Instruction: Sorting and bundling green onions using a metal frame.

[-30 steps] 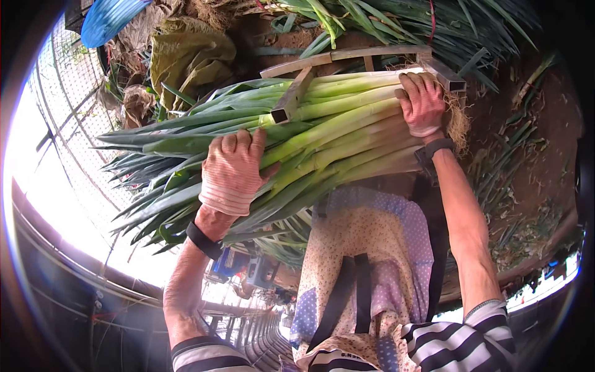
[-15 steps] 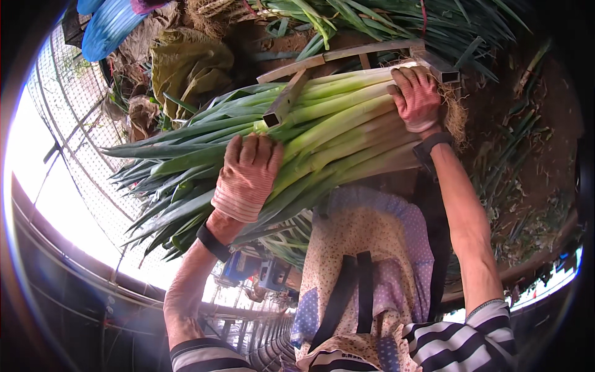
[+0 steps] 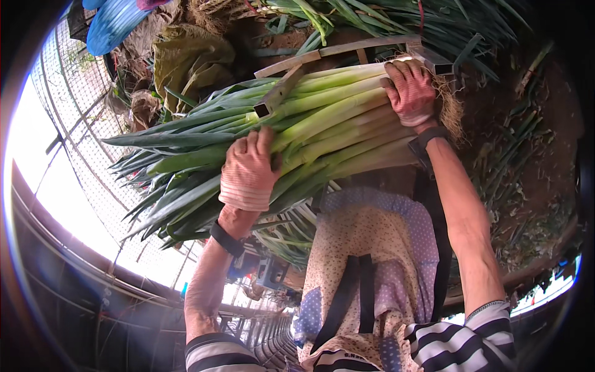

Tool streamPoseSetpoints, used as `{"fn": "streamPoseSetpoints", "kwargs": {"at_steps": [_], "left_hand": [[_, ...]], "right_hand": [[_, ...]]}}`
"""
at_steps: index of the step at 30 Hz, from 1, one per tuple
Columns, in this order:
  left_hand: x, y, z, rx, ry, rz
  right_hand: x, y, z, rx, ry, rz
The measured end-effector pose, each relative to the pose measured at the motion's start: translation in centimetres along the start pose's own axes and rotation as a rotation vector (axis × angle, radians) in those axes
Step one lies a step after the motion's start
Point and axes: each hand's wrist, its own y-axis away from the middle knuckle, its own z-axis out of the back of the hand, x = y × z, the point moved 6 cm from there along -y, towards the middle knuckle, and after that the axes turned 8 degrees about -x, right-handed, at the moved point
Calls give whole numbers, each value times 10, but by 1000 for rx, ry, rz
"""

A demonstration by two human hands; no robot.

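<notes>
A thick bunch of long green onions [image 3: 334, 121] lies across a metal frame [image 3: 273, 99] in front of me, white root ends to the right and dark green leaves to the left. My left hand [image 3: 249, 168], in a reddish striped work glove, holds the near side of the bunch where stems turn to leaves, its fingers bent over them. My right hand [image 3: 410, 93], gloved likewise, curls over the white ends beside the hairy roots [image 3: 451, 108]. The undersides of the bunch are hidden.
More green onions [image 3: 396, 18] are heaped beyond the frame. An olive-coloured crumpled sack [image 3: 192, 62] and a blue plastic-looking thing [image 3: 118, 28] lie at the far left. Leaf scraps litter the soil [image 3: 514, 186] on the right. A mesh wall [image 3: 77, 93] runs along the left.
My left hand has shifted slightly right and nearer to me along the bunch, its fingers drawn closer together. My right hand has moved slightly left and away from me.
</notes>
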Motion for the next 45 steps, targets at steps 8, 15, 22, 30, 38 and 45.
{"fn": "streamPoseSetpoints", "kwargs": {"at_steps": [8, 15, 22, 30, 38, 45], "left_hand": [[6, -10, -7, 99, -23, 143], [16, -11, -21, 220, 74, 165], [31, -26, -26, 236, 14, 136], [74, 14, 7, 59, -186, 203], [101, 20, -37, 680, 8, 654], [123, -3, -49, 613, 208, 562]], "right_hand": [[-2, 0, -1, 3, -11, -1], [-5, 4, -2, 47, -21, 6], [-6, 2, -1, 87, -33, -10], [1, 1, -3, 80, -29, -9], [-1, -7, 4, 86, -14, -6], [2, -9, 1, 117, -55, -16]]}}
